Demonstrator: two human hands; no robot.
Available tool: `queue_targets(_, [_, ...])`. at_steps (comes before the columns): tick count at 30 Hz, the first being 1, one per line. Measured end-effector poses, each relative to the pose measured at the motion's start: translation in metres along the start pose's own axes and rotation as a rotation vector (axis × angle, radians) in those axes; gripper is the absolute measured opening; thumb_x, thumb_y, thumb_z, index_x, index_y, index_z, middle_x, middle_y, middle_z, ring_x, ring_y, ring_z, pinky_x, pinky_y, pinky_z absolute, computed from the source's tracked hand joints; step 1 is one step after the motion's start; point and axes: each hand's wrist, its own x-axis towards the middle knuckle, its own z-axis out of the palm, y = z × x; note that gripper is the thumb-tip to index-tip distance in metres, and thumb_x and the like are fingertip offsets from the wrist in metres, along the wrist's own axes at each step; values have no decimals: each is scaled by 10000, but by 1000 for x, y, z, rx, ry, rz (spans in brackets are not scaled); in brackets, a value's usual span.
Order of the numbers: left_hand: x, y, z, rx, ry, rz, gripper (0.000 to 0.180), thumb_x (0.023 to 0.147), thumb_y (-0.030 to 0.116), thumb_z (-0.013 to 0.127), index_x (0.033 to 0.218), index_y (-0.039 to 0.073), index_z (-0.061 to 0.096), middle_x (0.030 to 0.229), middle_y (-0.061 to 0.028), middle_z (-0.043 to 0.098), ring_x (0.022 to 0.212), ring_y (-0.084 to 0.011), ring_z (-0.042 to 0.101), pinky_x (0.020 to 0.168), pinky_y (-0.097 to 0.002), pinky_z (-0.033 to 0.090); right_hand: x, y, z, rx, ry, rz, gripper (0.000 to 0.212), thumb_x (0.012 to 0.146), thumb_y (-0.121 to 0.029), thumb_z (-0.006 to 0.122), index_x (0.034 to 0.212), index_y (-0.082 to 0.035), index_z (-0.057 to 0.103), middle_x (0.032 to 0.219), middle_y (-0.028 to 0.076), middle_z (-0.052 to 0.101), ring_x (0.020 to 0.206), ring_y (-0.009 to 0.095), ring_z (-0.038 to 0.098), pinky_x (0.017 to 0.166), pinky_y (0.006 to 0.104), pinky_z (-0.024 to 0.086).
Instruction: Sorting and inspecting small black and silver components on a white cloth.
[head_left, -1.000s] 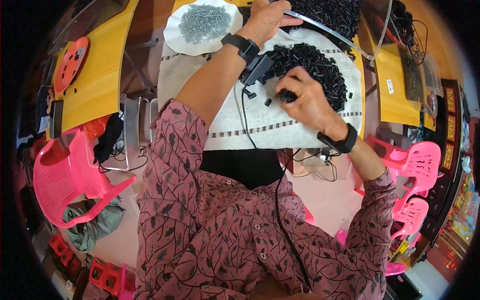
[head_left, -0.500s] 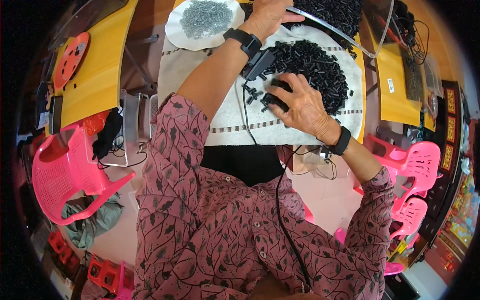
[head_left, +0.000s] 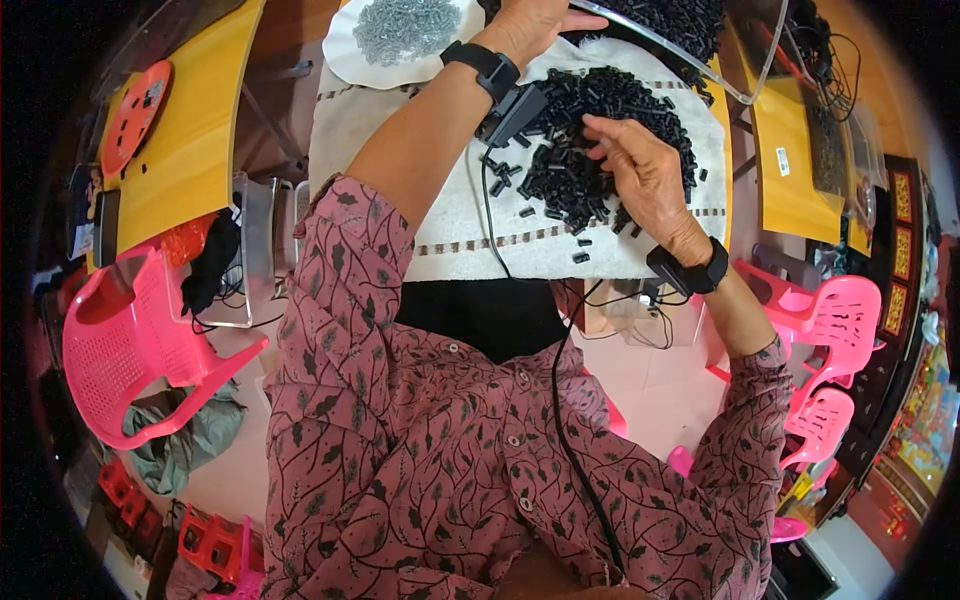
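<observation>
My left hand [head_left: 528, 30] is at the top edge, thumb stretched under the rim of a clear plastic box [head_left: 690, 68]; it seems to grip that rim, though most fingers are cut off. Inside and around the box lie many small black tube-shaped pieces [head_left: 660, 25]. A second heap of these black pieces [head_left: 570, 165] sits on a white cloth [head_left: 450, 215] with brown dashed stripes. Over the heap's right side is my right hand [head_left: 645, 175], open with fingers loosely bent, fingertips among the pieces. Nothing shows held in it.
A white scalloped plate [head_left: 345, 55] of small clear grey pieces stands at the back left. Black devices are strapped to both wrists, and a cable [head_left: 490, 220] hangs from the left one. Yellow tables [head_left: 195, 170] flank the cloth. Pink chairs [head_left: 140, 340] stand on both sides.
My right hand has drawn up and right across the heap, and the black pieces are spread further toward me. My left hand and the clear box have shifted slightly upward.
</observation>
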Motion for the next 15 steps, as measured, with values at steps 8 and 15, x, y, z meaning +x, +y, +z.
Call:
queue_targets(8, [5, -1, 13, 37, -11, 26, 256, 896, 10, 501, 1130, -85, 460, 1017, -152, 557, 925, -287, 641, 874, -436, 578, -5, 3, -11, -219, 18, -197, 215, 815, 52, 625, 1011, -10, 688, 1126, 142, 645, 1032, 306, 631, 882, 360, 515])
queue_targets(15, [30, -35, -28, -100, -122, 134, 457, 853, -71, 539, 1284, -51, 389, 1131, -152, 489, 907, -330, 655, 821, -520, 607, 42, -30, -40, -290, 171, -382, 120, 805, 31, 650, 918, -9, 647, 1000, 147, 659, 879, 323, 644, 781, 376, 520])
